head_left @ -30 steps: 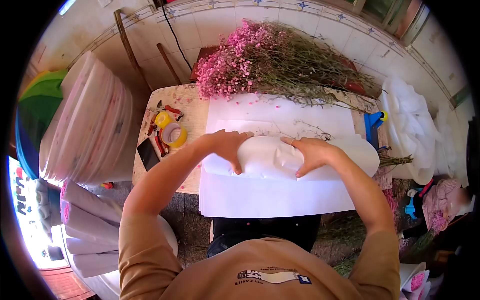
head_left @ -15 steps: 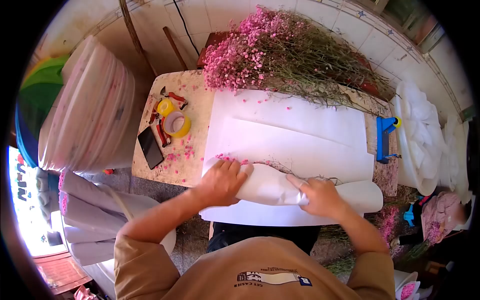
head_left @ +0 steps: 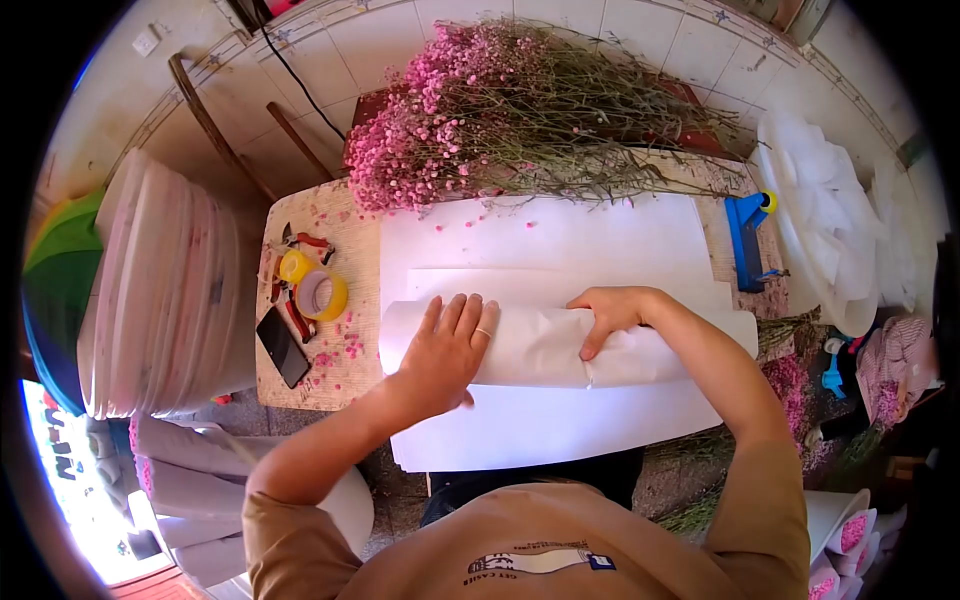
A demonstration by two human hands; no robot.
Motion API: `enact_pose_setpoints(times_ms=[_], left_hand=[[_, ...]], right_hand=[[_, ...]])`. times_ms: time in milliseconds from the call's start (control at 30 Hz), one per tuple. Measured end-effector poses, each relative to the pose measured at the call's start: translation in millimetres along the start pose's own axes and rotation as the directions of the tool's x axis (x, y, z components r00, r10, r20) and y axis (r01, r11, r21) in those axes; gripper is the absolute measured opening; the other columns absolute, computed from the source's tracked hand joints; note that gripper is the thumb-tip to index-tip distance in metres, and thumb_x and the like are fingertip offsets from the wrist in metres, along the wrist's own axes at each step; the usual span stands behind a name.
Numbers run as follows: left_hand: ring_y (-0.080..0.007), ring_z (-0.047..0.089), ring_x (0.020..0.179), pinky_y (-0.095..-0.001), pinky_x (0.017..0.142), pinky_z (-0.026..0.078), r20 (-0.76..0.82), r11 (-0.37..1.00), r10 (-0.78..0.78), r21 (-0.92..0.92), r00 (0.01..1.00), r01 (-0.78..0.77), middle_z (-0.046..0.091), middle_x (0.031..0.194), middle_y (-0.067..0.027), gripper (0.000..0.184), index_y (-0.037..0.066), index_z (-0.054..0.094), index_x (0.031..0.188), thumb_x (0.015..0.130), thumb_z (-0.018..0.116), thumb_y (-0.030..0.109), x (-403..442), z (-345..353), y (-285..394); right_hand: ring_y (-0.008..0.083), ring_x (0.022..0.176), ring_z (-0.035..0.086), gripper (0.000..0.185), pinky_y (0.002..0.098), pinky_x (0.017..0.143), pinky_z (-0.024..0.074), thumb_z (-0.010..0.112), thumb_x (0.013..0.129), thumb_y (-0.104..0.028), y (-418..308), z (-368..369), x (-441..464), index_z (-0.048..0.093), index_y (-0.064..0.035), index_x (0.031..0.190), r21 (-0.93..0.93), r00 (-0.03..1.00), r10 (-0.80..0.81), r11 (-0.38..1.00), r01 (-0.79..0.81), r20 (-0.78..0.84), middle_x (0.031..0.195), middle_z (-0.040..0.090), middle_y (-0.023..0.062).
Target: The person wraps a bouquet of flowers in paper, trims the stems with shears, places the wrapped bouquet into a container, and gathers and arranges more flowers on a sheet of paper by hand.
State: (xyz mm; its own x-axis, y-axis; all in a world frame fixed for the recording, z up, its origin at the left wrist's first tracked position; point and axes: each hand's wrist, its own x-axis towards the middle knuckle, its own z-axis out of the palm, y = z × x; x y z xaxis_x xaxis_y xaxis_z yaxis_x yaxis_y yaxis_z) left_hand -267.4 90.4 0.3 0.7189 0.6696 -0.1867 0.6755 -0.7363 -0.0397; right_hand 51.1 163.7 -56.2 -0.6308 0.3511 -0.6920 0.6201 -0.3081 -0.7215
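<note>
A roll of white paper (head_left: 535,345) lies across a stack of flat white sheets (head_left: 540,425) on the wooden table. My left hand (head_left: 450,350) rests on the roll's left part, fingers stretched out over its top, a ring on one finger. On the roll's right half lies my right hand (head_left: 618,312), its thumb apart from the forefinger and pressing the creased paper; the other fingers are mostly hidden. What is inside the roll cannot be seen. Behind the sheets is a large heap of pink flowers (head_left: 420,125) with thin green stems.
On the table's left are tape rolls (head_left: 322,296), red-handled pruning shears (head_left: 300,318) and a phone (head_left: 282,346). A blue tape dispenser (head_left: 745,242) stands at the right edge. Stacked round white objects (head_left: 165,290) stand left. Another person (head_left: 895,365) is at far right.
The paper has turned over into a roll that covers the pink flowers seen at its far edge before. Both hands have shifted from gripping the paper to lying on top; the view has shifted.
</note>
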Motion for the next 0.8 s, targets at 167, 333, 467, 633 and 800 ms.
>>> enact_pose_setpoints(times_ms=[167, 333, 467, 633, 800], left_hand=[[-0.0373, 0.049, 0.132, -0.0492, 0.115, 0.037, -0.149, 0.991, 0.008, -0.132, 0.989, -0.028, 0.052, 0.138, -0.0214, 0.108, -0.006, 0.038, 0.147, 0.059, 0.093, 0.026, 12.8, 21.1, -16.3], [-0.0358, 0.056, 0.122, -0.0434, 0.110, 0.042, 0.044, 0.964, 0.020, -0.265, 0.999, -0.008, 0.058, 0.130, -0.0194, 0.099, 0.000, 0.044, 0.146, 0.060, 0.087, 0.024, 33.7, 7.1, -33.9], [-0.0370, 0.059, 0.119, -0.0448, 0.105, 0.045, 0.115, 0.967, 0.018, -0.253, 0.993, 0.012, 0.061, 0.124, -0.0215, 0.099, -0.001, 0.046, 0.143, 0.058, 0.088, 0.029, 27.5, -6.9, -22.5], [-0.0399, 0.058, 0.121, -0.0442, 0.107, 0.045, 0.396, 0.879, 0.060, -0.456, 0.916, 0.139, 0.060, 0.130, -0.0235, 0.104, -0.002, 0.050, 0.142, 0.053, 0.089, 0.035, 11.4, 3.1, -12.5], [-0.0371, 0.065, 0.114, -0.0414, 0.099, 0.052, 0.510, 0.858, 0.133, -0.488, 0.850, 0.159, 0.069, 0.120, -0.0230, 0.087, -0.002, 0.066, 0.125, 0.048, 0.091, 0.031, 60.8, 4.8, -43.5]], right_hand=[[0.0284, 0.102, 0.070, 0.083, 0.0366, 0.089, 0.0555, 0.094, 0.068, -0.037, -26.9, 15.5, -28.3, 0.060, -0.0044, 0.137, -0.482, 0.914, -0.206, 0.876, 0.013, -0.350, 0.116, 0.072, 0.0175], [0.0349, 0.115, 0.059, 0.108, 0.0437, 0.099, 0.0476, 0.088, 0.070, -0.047, -21.3, 82.4, -39.6, 0.038, -0.0024, 0.155, -0.874, 0.724, -0.528, 0.433, -0.219, -0.443, 0.122, 0.060, 0.0190], [0.0367, 0.117, 0.059, 0.101, 0.0453, 0.099, 0.0473, 0.084, 0.071, -0.036, -34.1, 96.6, -46.4, 0.038, 0.0007, 0.153, -0.807, 0.826, -0.341, 0.550, -0.213, -0.450, 0.123, 0.060, 0.0227], [0.0368, 0.123, 0.057, 0.101, 0.0427, 0.102, 0.0486, 0.086, 0.062, -0.044, -31.8, 95.3, -53.3, 0.051, -0.0054, 0.148, -0.681, 0.946, -0.147, 0.726, -0.097, -0.291, 0.127, 0.060, 0.0214], [0.0361, 0.138, 0.044, 0.110, 0.0414, 0.113, 0.0407, 0.091, 0.055, -0.043, -12.3, 51.7, -18.8, 0.049, -0.0069, 0.150, -0.663, 0.922, -0.296, 0.746, 0.060, -0.249, 0.143, 0.051, 0.0221]])
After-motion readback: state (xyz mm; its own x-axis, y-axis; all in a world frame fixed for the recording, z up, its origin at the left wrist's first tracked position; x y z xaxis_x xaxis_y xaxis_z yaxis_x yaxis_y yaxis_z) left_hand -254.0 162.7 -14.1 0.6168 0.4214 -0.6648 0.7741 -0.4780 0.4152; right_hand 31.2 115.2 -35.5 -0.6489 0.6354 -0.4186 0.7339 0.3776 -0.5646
